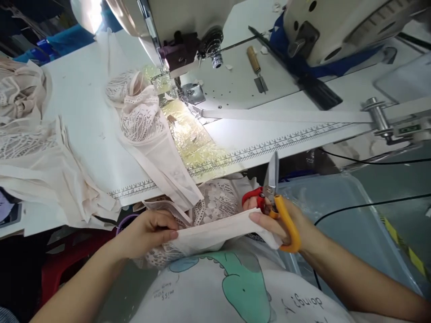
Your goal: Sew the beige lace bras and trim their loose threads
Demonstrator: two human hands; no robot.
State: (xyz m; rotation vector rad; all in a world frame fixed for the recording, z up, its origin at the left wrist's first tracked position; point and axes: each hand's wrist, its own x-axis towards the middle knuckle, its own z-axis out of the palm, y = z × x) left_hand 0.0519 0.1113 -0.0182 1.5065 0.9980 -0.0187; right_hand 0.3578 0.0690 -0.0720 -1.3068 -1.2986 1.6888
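Observation:
My left hand pinches one end of the pale band on a cream lace garment held in front of my lap. At the other end of the band, my right hand grips the fabric between thumb and fingers. The same hand carries a pair of scissors with red and orange handles, blades pointing up and apart from the fabric. Lace panels hang behind and below the stretched band. Just above my hands, a cream lace bra lies on the sewing table, its band drooping over the front edge.
A sewing machine with a lit lamp stands over the white table. More cream lace pieces lie left. A wooden-handled tool rests on the machine bed. A white tape runs right. Below right is a clear plastic bin.

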